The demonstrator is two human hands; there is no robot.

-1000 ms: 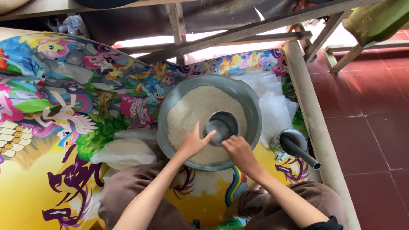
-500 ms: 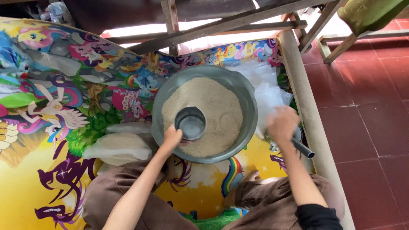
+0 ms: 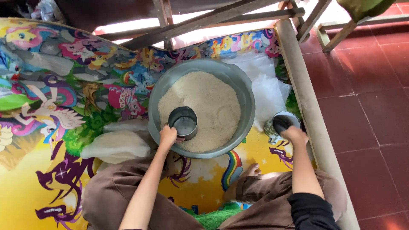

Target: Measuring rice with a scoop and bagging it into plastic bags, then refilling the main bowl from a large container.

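Observation:
A wide grey metal basin [image 3: 243, 85] full of pale rice [image 3: 213, 102] sits on a colourful cartoon mat in front of my crossed legs. A small metal cup [image 3: 184, 122] lies on the rice at the basin's near-left side. My left hand [image 3: 168, 136] rests on the basin's near rim, fingers against that cup. My right hand [image 3: 294, 135] is off to the right of the basin, gripping the handle of a small dark metal pot [image 3: 282, 122] that stands on the mat.
A filled white plastic bag [image 3: 115, 147] lies left of my knee. Clear plastic bags [image 3: 268, 91] lie right of the basin. A wooden rail [image 3: 306, 110] borders the mat, with red floor tiles [image 3: 370, 119] beyond. Wooden beams [image 3: 204, 21] cross at the top.
My right hand left the cup in the basin and moved right to the small pot. My left hand slid along the rim to the cup, which shifted left on the rice.

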